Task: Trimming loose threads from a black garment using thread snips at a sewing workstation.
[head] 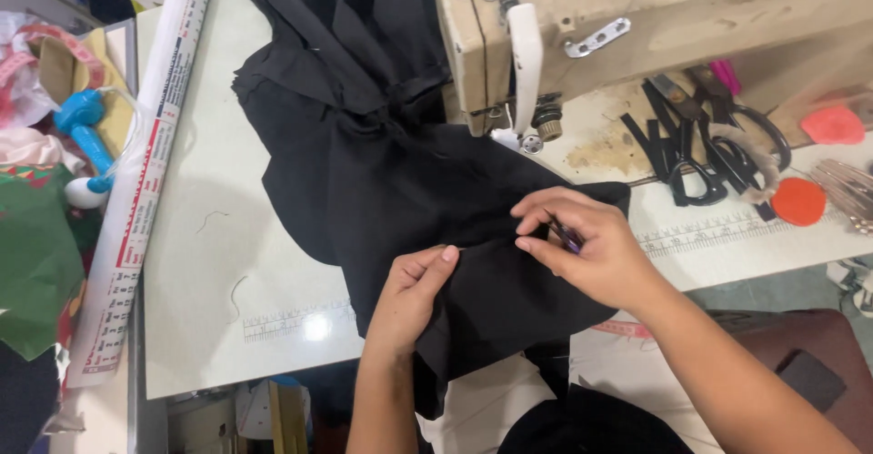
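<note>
a person's left hand bunches black fabric to keep a fold taut at the front of the desk, while the right hand pinches a small dark tool against it. the matte cloth trails in soft creases up under the beige sewing machine; scissors lie nearby.

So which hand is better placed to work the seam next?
Probably the right hand: it pinches a small dark tool at the black fabric, while the left hand grips the fold.
</note>
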